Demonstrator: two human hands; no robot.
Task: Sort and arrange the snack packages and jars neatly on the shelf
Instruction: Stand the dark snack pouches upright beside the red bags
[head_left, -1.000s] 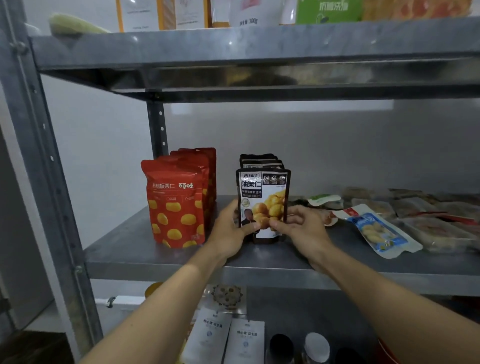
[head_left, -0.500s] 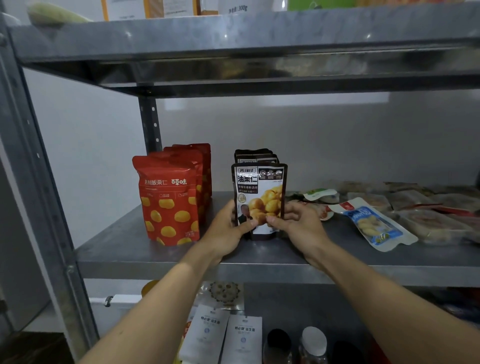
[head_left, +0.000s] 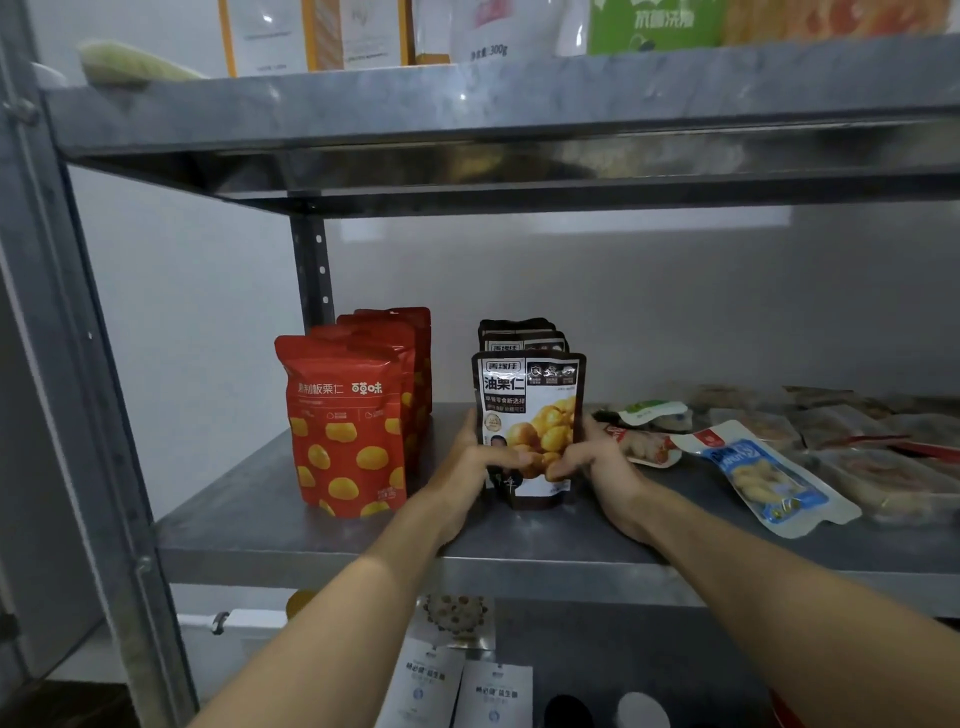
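Squaring item: black pouch (head_left: 530, 415), front of its row, standing upright on the middle shelf (head_left: 332, 535), label facing out so it reads from the aisle.
Left hand (head_left: 467, 467): grip closed on the pouch's left edge, thumb across the lower front; it seems set there to keep the soft pack from leaning.
Right hand (head_left: 597, 462): grip closed on the right edge, thumb meeting the other near the pouch's middle; two-sided hold likely chosen to line the face up with the packs behind.
Black row (head_left: 519, 332): several matching pouches stacked front to back behind the held one, touching or nearly so; exact count hard to tell from here.
Red pouches (head_left: 343, 431): a second front-to-back row just left of the black one, upright, with a gap between the rows so kinds stay apart.
Loose packets (head_left: 883, 467): lying flat and overlapping across the right part of the shelf, unsorted; probably next in line.
Blue-and-white packet (head_left: 763, 478): flat, angled, nearest the shelf's front edge, close beside the right wrist.
Upper shelf (head_left: 519, 98): boxes and bags standing along its edge.
Lower level: white sachets (head_left: 452, 686) and dark-capped and pale-capped jars, only partly seen.
Stage, by judgement: two kinds sorted, most of the right side not yet done.
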